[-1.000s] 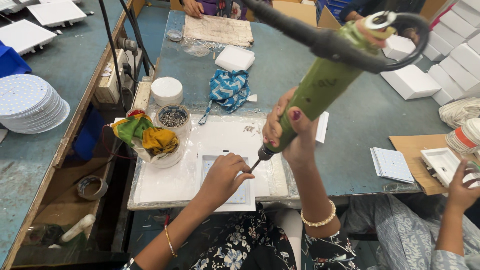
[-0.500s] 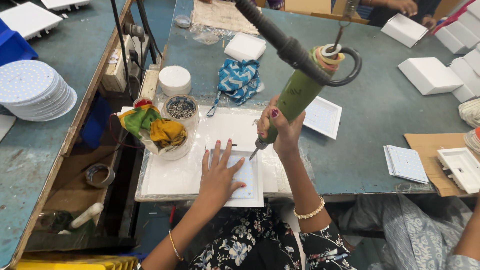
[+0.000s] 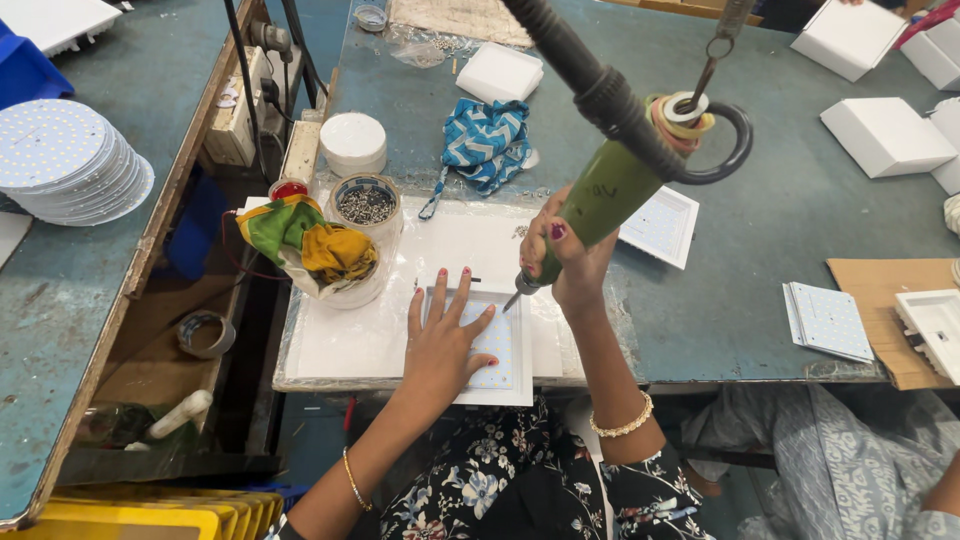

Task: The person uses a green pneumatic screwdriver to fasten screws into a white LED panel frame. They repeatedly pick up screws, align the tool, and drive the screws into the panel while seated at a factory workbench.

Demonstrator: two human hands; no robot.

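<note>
My left hand lies flat, fingers spread, on a small square white light panel dotted with tiny LEDs, near the front edge of a white work board. My right hand grips a green powered screwdriver that hangs from a black cable and a hook. Its bit points down at the panel's upper right corner, just beside my left fingertips.
A jar of screws and a bowl with a yellow-green cloth stand left of the panel. Another square panel and a blue patterned cloth lie behind. Round LED boards are stacked at left; white housings at right.
My left hand has spread flat on the panel. The screwdriver has tilted more upright, with its bit still at the panel's upper right corner. The camera view has shifted downward.
</note>
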